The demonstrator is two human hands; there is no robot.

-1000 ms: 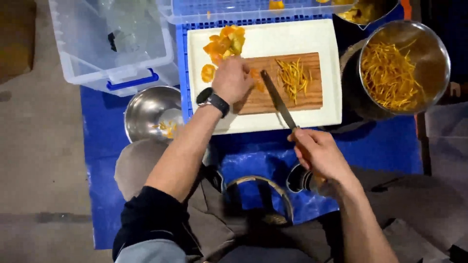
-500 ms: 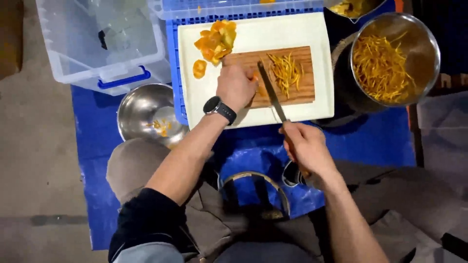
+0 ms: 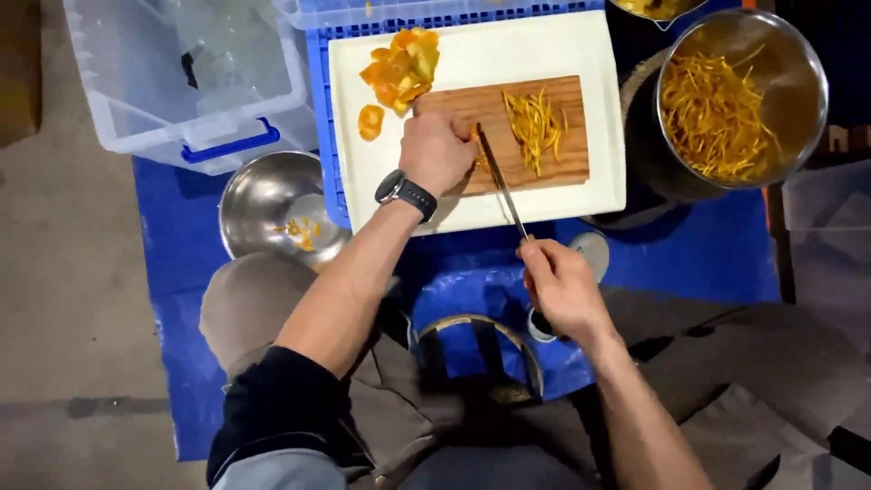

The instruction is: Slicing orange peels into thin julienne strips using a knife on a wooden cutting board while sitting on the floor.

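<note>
My left hand [image 3: 437,150], a dark watch on its wrist, presses a piece of orange peel onto the left half of a wooden cutting board [image 3: 562,163]. My right hand [image 3: 562,290] grips the handle of a long knife [image 3: 501,180], whose blade lies across the board right beside my left fingers. A small heap of thin orange peel strips [image 3: 533,125] lies on the board to the right of the blade. Uncut orange peel pieces [image 3: 399,68] are piled on the white tray [image 3: 481,50] under the board.
A large metal pot [image 3: 798,63] of cut peel strips stands at the right. At the left sit a steel bowl [image 3: 263,195] with a few scraps and a clear plastic bin [image 3: 136,82]. Blue sheeting [image 3: 717,254] covers the floor around my knees.
The knife has swung from lying slanted off the board's front edge to standing across the board beside my left fingers. My left hand stayed on the board's left half.
</note>
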